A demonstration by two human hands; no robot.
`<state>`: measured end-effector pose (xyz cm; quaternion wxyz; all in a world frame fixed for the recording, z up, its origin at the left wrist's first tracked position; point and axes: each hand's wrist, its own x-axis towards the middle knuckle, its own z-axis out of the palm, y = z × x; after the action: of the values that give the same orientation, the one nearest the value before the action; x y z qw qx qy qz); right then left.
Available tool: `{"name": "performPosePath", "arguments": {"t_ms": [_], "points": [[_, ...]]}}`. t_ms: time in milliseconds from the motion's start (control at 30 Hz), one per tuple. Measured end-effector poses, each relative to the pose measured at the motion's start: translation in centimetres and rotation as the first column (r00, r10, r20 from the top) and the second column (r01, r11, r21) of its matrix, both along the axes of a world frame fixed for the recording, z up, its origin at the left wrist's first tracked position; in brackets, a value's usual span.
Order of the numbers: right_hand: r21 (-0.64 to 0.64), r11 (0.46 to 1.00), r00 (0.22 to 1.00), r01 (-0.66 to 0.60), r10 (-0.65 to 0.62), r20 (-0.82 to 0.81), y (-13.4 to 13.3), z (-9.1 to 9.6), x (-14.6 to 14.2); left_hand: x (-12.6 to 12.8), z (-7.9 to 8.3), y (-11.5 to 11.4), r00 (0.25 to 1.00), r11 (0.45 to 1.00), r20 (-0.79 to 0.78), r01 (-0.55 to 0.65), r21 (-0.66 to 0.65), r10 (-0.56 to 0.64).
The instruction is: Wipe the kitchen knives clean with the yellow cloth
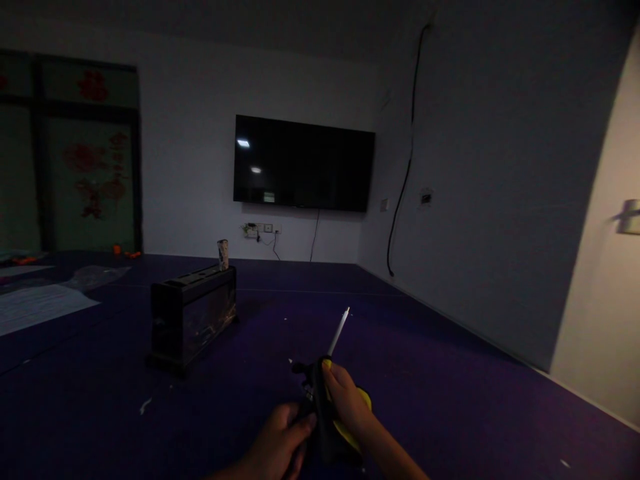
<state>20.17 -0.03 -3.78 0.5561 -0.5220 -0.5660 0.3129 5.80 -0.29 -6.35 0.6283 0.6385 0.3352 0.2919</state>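
Both my hands hold a black and yellow tool low in the view, with a thin pale nozzle that points up and away from me. My right hand is wrapped over the top of the tool's body, with the yellow part showing beneath it. My left hand grips the tool's lower left side with curled fingers. The room is dim and the tool's details are hard to make out.
A dark glass tank stands on the purple floor ahead to the left, with a small can on its far end. A black TV hangs on the back wall. Pale sheets lie at the left.
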Motion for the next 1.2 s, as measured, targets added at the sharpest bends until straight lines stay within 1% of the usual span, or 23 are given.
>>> {"name": "performPosePath", "arguments": {"t_ms": [133, 200, 267, 300, 333, 367, 400, 467, 500, 533, 567, 600, 633, 667, 700, 733, 800, 867, 900, 1000, 1067, 1133, 1200], "points": [[0.069, 0.997, 0.994, 0.021, -0.029, 0.11, -0.1, 0.2, 0.6, -0.2, 0.5, -0.6, 0.999, 1.0, 0.038, -0.029, -0.003, 0.029], [0.093, 0.995, 0.982, 0.045, -0.061, 0.18, -0.2, 0.2, 1.3, -0.4, 1.4, -0.7, 0.991, 0.99, 0.076, -0.117, 0.074, 0.111], [0.111, 0.991, 0.965, 0.075, -0.1, 0.242, -0.2, 0.2, 2.2, -1.1, 3.2, -0.5, 0.967, 0.942, 0.109, -0.248, 0.227, 0.228], [0.12, 0.988, 0.956, 0.099, -0.128, 0.264, -0.2, 0.1, 2.6, -1.7, 4.5, -0.2, 0.944, 0.889, 0.124, -0.33, 0.317, 0.307], [0.13, 0.983, 0.947, 0.127, -0.159, 0.28, -0.1, 0.1, 3.1, -2.5, 6.1, 0.3, 0.911, 0.809, 0.131, -0.409, 0.422, 0.391], [0.138, 0.979, 0.937, 0.153, -0.188, 0.294, 0.0, 0.0, 3.4, -3.5, 7.8, 0.9, 0.87, 0.705, 0.121, -0.462, 0.538, 0.478], [0.146, 0.974, 0.928, 0.175, -0.213, 0.306, 0.1, -0.1, 3.8, -4.8, 9.8, 1.6, 0.799, 0.568, 0.113, -0.511, 0.645, 0.591], [0.158, 0.966, 0.911, 0.202, -0.245, 0.331, 0.4, -0.4, 4.2, -8.0, 13.9, 3.2, 0.709, 0.449, 0.133, -0.568, 0.69, 0.692], [0.162, 0.965, 0.904, 0.208, -0.253, 0.345, 0.5, -0.5, 4.3, -9.8, 16.1, 3.9, 0.651, 0.375, 0.134, -0.579, 0.724, 0.747], [0.163, 0.964, 0.897, 0.211, -0.257, 0.359, 0.6, -0.6, 4.4, -11.7, 18.2, 4.5, 0.524, 0.231, 0.094, -0.521, 0.822, 0.847], [0.163, 0.963, 0.891, 0.213, -0.26, 0.373, 0.7, -0.7, 4.4, -13.6, 20.2, 5.1, 0.39, 0.121, 0.064, -0.432, 0.894, 0.919], [0.162, 0.964, 0.884, 0.213, -0.261, 0.387, 0.8, -0.8, 4.4, -15.6, 22.1, 5.5, 0.277, 0.048, 0.048, -0.33, 0.943, 0.96], [0.16, 0.964, 0.878, 0.214, -0.261, 0.401, 0.8, -0.8, 4.4, -17.5, 23.8, 5.8, 0.197, -0.003, 0.048, -0.223, 0.975, 0.979], [0.158, 0.964, 0.871, 0.214, -0.261, 0.415, 0.8, -0.9, 4.3, -19.3, 25.5, 6.0, 0.157, -0.036, 0.051, -0.101, 0.994, 0.986], [0.156, 0.965, 0.866, 0.212, -0.26, 0.428, 0.8, -0.9, 4.3, -21.1, 26.9, 6.2, 0.127, -0.084, 0.084, -0.001, 0.996, 0.988], [0.154, 0.966, 0.86, 0.208, -0.256, 0.441, 0.8, -0.9, 4.2, -22.7, 28.2, 6.3, 0.124, -0.11, 0.098, 0.094, 0.99, 0.987], [0.152, 0.968, 0.851, 0.199, -0.248, 0.463, 0.8, -0.9, 4.2, -25.4, 30.3, 6.5, 0.112, -0.108, 0.079, 0.285, 0.952, 0.991], [0.15, 0.969, 0.843, 0.196, -0.245, 0.48, 0.8, -0.9, 4.1, -27.4, 32.0, 6.8, 0.055, -0.053, 0.031, 0.467, 0.883, 0.998], [0.15, 0.969, 0.838, 0.197, -0.246, 0.486, 0.8, -0.9, 4.1, -28.2, 32.7, 7.1, 0.029, -0.033, 0.021, 0.518, 0.855, 0.999], [0.152, 0.967, 0.829, 0.203, -0.253, 0.498, 0.9, -0.9, 4.1, -29.6, 34.1, 8.1, 0.044, 0.047, -0.094, 0.615, 0.787, 0.995], [0.157, 0.967, 0.827, 0.198, -0.251, 0.503, 0.9, -0.9, 4.1, -30.0, 34.6, 8.8, 0.065, 0.084, -0.164, 0.646, 0.759, 0.984], [0.162, 0.969, 0.826, 0.187, -0.245, 0.508, 0.9, -1.0, 4.2, -29.9, 34.7, 9.3, 0.097, 0.092, -0.198, 0.636, 0.766, 0.975], [0.167, 0.97, 0.824, 0.175, -0.237, 0.514, 0.9, -1.0, 4.2, -29.6, 34.6, 9.7, 0.155, 0.081, -0.215, 0.6, 0.796, 0.964]]}}
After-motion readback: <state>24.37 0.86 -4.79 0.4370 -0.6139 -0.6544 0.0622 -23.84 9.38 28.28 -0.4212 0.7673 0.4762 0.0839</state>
